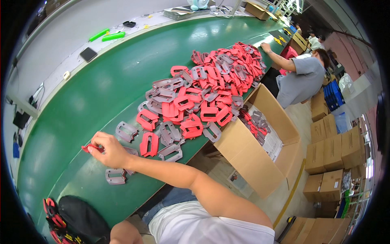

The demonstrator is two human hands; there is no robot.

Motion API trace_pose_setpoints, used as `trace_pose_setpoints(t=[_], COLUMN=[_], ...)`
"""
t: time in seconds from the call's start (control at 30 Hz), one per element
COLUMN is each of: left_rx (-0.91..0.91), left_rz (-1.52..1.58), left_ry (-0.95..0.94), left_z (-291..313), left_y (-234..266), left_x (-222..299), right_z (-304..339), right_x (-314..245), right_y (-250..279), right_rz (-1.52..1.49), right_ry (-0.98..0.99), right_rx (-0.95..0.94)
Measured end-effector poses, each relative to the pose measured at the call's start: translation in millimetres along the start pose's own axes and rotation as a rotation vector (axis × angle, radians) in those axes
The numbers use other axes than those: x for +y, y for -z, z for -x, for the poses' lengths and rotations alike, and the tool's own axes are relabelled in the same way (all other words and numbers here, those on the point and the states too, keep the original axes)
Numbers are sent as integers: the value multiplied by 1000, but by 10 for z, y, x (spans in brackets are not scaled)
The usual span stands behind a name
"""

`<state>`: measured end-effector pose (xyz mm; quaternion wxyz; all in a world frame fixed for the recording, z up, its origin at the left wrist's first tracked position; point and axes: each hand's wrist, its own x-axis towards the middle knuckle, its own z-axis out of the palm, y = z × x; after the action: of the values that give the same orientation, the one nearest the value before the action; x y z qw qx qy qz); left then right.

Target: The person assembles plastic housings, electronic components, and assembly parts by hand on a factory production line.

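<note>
My right hand (109, 151) reaches left across the green belt (93, 93) and pinches a small red plastic piece (87, 148) between its fingertips. Around the hand lie grey frame-shaped parts, one just below it (115, 176) and one above it (126, 131). A red frame part (149, 144) lies to the hand's right. Only a bit of my left forearm (122, 235) shows at the bottom edge. Its hand is hidden behind a black rounded thing (81, 217) with red parts (52, 217) stacked beside it.
A big heap of red and grey frame parts (211, 85) covers the belt further along. An open cardboard box (260, 142) holding more parts stands beside the belt. Another person (302, 77) works at the heap's far end. Stacked cartons (329, 162) stand at the right.
</note>
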<state>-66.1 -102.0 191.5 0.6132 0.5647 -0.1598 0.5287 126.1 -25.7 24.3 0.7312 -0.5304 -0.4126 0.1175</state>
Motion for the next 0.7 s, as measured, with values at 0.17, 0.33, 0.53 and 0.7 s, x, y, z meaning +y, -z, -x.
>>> trace_pose_setpoints(t=[0.17, 0.33, 0.53, 0.7], left_rx=[117, 49, 152, -45], left_rz=[262, 238, 62, 156], left_ry=[-174, -184, -218, -265], left_z=[-78, 8, 13, 70], left_y=[-49, 206, 196, 154], left_x=[-273, -231, -235, -141], right_z=[5, 16, 12, 20], right_x=[21, 29, 52, 61], right_y=[24, 49, 39, 76], right_rz=[4, 41, 88, 115], right_ry=[-41, -28, -37, -46], right_rx=[-17, -70, -46, -67])
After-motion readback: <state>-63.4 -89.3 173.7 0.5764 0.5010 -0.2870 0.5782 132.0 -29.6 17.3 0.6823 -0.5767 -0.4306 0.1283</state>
